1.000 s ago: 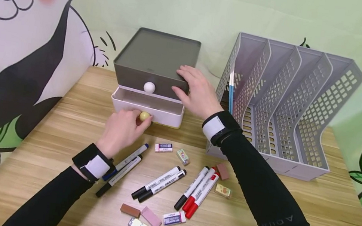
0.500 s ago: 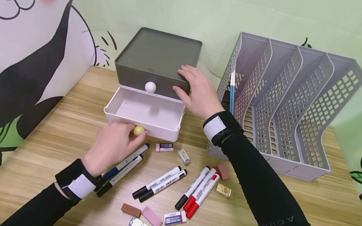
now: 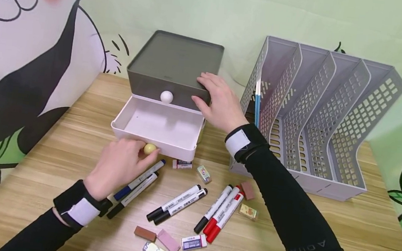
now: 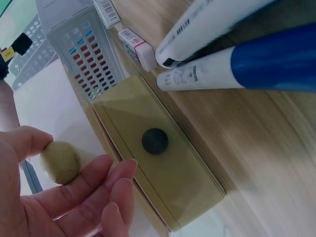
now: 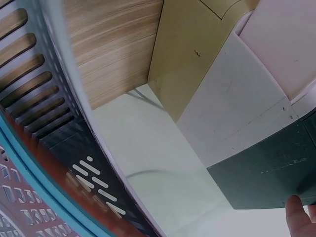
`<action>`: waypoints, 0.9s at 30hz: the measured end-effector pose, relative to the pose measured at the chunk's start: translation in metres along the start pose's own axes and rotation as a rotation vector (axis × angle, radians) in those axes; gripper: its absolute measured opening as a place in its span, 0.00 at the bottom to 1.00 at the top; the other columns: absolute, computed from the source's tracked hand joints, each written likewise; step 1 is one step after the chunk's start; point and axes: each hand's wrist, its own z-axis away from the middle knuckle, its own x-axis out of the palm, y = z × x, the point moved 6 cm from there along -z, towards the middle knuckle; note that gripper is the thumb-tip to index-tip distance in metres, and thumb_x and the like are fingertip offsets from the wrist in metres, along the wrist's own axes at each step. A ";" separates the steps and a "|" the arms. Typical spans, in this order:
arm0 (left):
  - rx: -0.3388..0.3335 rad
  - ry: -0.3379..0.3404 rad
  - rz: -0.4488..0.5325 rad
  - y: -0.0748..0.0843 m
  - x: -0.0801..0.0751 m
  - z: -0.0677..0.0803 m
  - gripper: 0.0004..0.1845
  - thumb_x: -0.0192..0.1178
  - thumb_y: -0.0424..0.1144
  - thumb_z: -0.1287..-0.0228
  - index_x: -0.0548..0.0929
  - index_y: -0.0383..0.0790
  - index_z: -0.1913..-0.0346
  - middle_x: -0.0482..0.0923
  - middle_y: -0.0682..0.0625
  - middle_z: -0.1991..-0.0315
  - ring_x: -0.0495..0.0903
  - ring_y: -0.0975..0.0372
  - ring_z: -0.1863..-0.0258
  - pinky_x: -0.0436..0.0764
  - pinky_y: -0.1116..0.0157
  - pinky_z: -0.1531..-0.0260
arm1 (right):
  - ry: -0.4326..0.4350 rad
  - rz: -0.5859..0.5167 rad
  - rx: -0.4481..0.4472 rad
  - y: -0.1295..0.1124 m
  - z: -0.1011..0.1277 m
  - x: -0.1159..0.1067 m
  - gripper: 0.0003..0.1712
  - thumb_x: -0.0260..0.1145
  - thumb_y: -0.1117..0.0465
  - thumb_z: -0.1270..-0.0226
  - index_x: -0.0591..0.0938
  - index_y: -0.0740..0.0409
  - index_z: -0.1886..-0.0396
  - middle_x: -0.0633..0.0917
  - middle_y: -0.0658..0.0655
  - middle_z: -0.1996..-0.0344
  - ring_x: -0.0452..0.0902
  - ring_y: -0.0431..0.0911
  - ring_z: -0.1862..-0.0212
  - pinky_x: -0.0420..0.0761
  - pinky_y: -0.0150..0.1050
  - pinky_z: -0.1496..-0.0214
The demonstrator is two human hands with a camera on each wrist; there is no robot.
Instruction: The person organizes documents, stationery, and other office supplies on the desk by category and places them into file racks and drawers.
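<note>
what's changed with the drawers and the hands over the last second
The left hand, pinching the yellow knob, has pulled the white drawer out toward the person, from barely open to wide open. The right hand stays pressed on the grey top drawer. Markers and erasers lie unmoved.

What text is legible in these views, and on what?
"AQUA": right sleeve, reads upside down and faint.
Markers: barrel print too small to read.
White erasers: labels blurred.
Marker barrels, left wrist view: print and barcodes unreadable.
Drawer unit: small mark, unreadable.
</note>
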 end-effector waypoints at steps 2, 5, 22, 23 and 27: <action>0.003 0.003 0.001 0.000 0.000 0.001 0.23 0.57 0.54 0.33 0.67 0.48 0.82 0.64 0.54 0.85 0.65 0.61 0.87 0.63 0.64 0.89 | -0.002 -0.002 0.000 0.000 0.000 0.001 0.29 0.61 0.52 0.28 0.73 0.63 0.34 0.71 0.61 0.33 0.60 0.51 0.29 0.56 0.38 0.28; 0.001 0.001 0.003 0.000 0.000 0.002 0.24 0.57 0.55 0.33 0.66 0.48 0.83 0.64 0.54 0.86 0.65 0.62 0.87 0.63 0.64 0.89 | -0.005 -0.003 0.005 0.000 0.000 0.001 0.29 0.61 0.52 0.28 0.72 0.63 0.34 0.70 0.61 0.33 0.59 0.50 0.28 0.56 0.37 0.28; -0.016 -0.124 -0.022 0.016 0.000 0.020 0.17 0.58 0.47 0.32 0.77 0.45 0.79 0.69 0.55 0.85 0.68 0.61 0.86 0.64 0.63 0.88 | 0.245 -0.122 -0.044 -0.011 0.055 -0.016 0.29 0.62 0.57 0.30 0.70 0.62 0.33 0.65 0.65 0.31 0.58 0.53 0.29 0.58 0.46 0.29; -0.001 -0.138 -0.022 0.020 0.001 0.022 0.16 0.59 0.45 0.33 0.77 0.45 0.79 0.69 0.55 0.84 0.68 0.62 0.86 0.64 0.63 0.87 | 0.262 -0.126 -0.041 -0.011 0.062 -0.016 0.27 0.63 0.58 0.31 0.72 0.63 0.35 0.67 0.65 0.33 0.61 0.54 0.31 0.60 0.46 0.30; 0.072 -0.193 0.022 0.038 0.011 0.028 0.10 0.62 0.39 0.38 0.78 0.44 0.77 0.70 0.57 0.83 0.67 0.65 0.85 0.66 0.65 0.85 | 0.251 -0.138 -0.004 -0.009 0.091 -0.014 0.21 0.62 0.62 0.33 0.76 0.65 0.42 0.75 0.63 0.41 0.69 0.54 0.38 0.66 0.46 0.34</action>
